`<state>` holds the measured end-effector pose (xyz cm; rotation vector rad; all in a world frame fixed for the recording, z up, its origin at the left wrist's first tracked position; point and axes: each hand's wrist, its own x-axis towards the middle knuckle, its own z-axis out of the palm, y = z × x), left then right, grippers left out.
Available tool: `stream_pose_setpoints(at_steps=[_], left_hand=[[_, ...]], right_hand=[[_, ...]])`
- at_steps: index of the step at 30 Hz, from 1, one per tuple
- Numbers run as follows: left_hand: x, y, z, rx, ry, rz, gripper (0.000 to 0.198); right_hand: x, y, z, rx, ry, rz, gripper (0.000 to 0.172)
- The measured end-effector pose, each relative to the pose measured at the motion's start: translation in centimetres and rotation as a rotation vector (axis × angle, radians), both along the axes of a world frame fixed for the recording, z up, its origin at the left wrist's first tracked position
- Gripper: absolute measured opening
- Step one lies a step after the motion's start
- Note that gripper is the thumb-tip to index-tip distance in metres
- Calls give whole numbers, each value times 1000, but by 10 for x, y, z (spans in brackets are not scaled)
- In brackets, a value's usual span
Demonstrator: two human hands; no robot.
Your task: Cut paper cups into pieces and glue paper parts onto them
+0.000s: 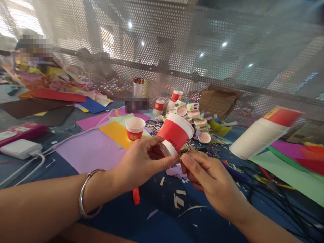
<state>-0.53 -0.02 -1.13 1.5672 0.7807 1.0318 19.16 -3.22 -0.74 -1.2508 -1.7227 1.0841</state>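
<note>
My left hand [141,162] grips a red and white paper cup [176,133], tilted with its mouth facing away and up to the right. A silver bangle [86,194] sits on that wrist. My right hand [205,179] is closed in a pinch at the cup's base, thumb tip against my left thumb; what it pinches is too small to make out. Both hands hover over a dark blue table cover [152,219] strewn with paper scraps.
Another paper cup [135,128] stands on yellow paper. A long stack of cups [263,133] lies at right. Coloured paper sheets, cut cup pieces [199,121], more cups [159,106], a white charger with cable [21,148] and a perforated metal screen [202,50] surround the space.
</note>
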Motion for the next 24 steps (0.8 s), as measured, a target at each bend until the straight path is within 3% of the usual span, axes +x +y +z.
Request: stream_pose_setpoints(at_steps=[7, 11, 16, 19, 24], left_hand=[[0, -2, 0, 93, 65, 78, 26], [0, -2, 1, 48, 85, 137, 41], [1, -4, 6, -85, -90, 59, 41], [2, -3, 7, -152, -165, 81, 38], [2, -3, 6, -142, -153, 45, 32]], right_hand=[[-3, -3, 2, 5, 10, -1, 50], [-4, -4, 2, -7, 27, 3, 50], [-2, -5, 2, -3, 42, 0, 51], [0, -5, 2, -10, 48, 12, 50], [-1, -3, 3, -5, 26, 9, 51]])
